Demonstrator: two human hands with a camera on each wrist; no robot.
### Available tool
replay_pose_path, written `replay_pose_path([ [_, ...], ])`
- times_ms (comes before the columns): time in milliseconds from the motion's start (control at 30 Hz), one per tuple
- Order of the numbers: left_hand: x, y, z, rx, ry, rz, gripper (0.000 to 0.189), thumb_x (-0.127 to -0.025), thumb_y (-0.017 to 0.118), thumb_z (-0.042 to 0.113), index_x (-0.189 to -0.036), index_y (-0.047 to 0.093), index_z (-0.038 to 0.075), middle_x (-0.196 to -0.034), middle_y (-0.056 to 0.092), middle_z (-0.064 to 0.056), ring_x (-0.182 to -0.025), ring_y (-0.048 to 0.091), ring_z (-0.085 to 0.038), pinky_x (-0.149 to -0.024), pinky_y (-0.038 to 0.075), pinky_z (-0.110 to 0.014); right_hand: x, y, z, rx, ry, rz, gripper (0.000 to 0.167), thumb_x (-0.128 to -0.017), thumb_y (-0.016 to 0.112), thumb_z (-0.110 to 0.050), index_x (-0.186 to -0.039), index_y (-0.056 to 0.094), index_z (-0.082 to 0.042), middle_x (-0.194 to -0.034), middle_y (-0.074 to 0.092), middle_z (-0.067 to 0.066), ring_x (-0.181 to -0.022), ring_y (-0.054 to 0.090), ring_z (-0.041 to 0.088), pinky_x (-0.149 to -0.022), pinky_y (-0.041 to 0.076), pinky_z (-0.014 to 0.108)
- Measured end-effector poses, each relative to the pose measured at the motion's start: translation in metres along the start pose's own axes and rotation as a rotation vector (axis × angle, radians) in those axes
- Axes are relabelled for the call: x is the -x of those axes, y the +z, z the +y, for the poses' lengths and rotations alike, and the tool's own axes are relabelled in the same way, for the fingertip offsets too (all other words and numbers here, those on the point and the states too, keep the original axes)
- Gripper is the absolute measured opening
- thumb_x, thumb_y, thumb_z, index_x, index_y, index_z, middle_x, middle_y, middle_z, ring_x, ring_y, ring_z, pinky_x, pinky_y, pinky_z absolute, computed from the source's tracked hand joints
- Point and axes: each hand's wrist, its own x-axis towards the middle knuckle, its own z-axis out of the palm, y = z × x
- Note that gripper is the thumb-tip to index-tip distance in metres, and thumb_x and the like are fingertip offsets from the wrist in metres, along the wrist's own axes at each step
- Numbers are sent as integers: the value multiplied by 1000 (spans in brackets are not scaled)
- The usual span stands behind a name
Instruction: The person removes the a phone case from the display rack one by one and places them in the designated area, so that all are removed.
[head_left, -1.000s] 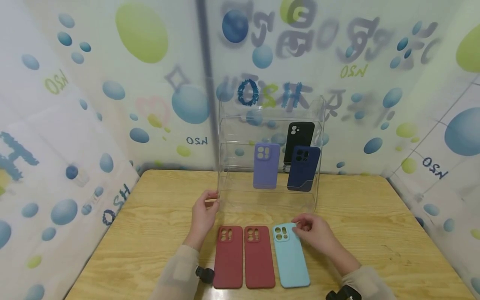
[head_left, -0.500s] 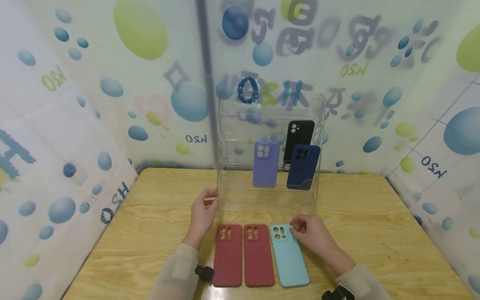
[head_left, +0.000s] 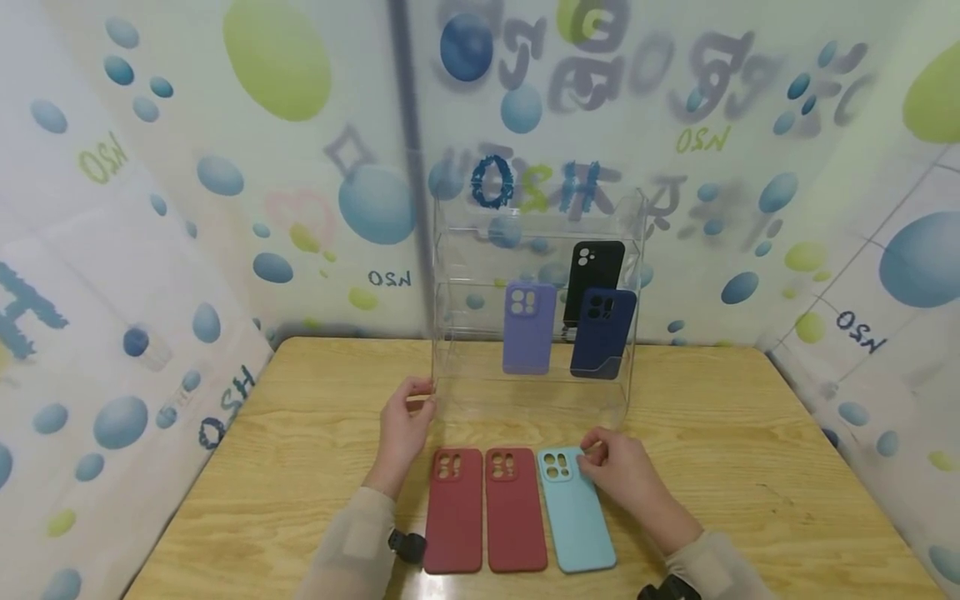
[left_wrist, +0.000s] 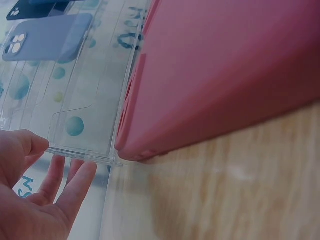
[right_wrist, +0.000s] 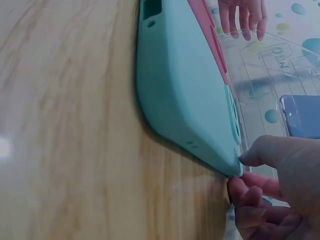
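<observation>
My left hand (head_left: 406, 427) pinches the lower left side edge of a clear acrylic display rack (head_left: 480, 398), thumb on one face and fingers on the other in the left wrist view. With thumb and curled fingers, my right hand (head_left: 630, 475) pinches the upper right corner of a light blue phone case (head_left: 581, 521) lying on the table. Two dark red phone cases, the left one (head_left: 453, 525) and the middle one (head_left: 516, 525), lie beside it in a row. On the rack stand a lilac phone case (head_left: 528, 333), a navy one (head_left: 602, 337) and a black one (head_left: 592, 267).
The wooden table (head_left: 750, 467) stretches out on both sides of the row. Behind the rack rises a printed wall (head_left: 315, 167) with bubbles and letters. The rack stands just beyond the cases' top ends.
The top of the light blue case has shifted slightly left, closer to the middle red case, with my right hand at its corner. My left hand keeps its place on the rack.
</observation>
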Motion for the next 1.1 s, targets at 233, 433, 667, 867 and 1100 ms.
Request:
replay_pose_path([
  [233,1,-4,-1,-9,-3,12,22,-99,65,6,-121,68,7,-124,68,-16,-109,67,-37,-85,62,-43,-7,-16,-11,54,-80,44,12,-94,75,-17,-101,70,-9,-73,63,-2,-65,54,11,-57,46,25],
  [433,2,-3,-3,-2,-11,6,23,-99,65,5,-122,67,5,-124,67,-17,-109,68,-38,-83,63,-41,-25,-50,-30,53,-234,207,10,-97,72,-16,-101,72,-8,-78,65,1,-64,53,11,-57,44,23],
  [667,2,-1,-4,-5,-15,6,22,-99,64,4,-121,67,5,-124,68,-17,-108,68,-38,-82,63,-40,-40,-76,-45,44,-353,391,17,-94,74,-10,-110,72,-5,-92,67,8,-73,59,16,-62,49,23],
  [867,1,-1,-3,-3,-9,13,23,-99,65,4,-121,67,5,-123,68,-17,-107,68,-38,-82,63,-40,-56,-92,-52,-19,-395,534,22,-93,75,-7,-115,72,-4,-108,67,16,-78,64,23,-63,45,13],
  [1100,0,0,-2,-1,5,5,23,-99,64,5,-121,67,6,-124,68,-16,-107,68,-36,-83,63,-40,-68,-106,-57,-59,-386,637,31,-93,74,-4,-124,70,-4,-116,62,17,-83,67,28,-64,40,3],
])
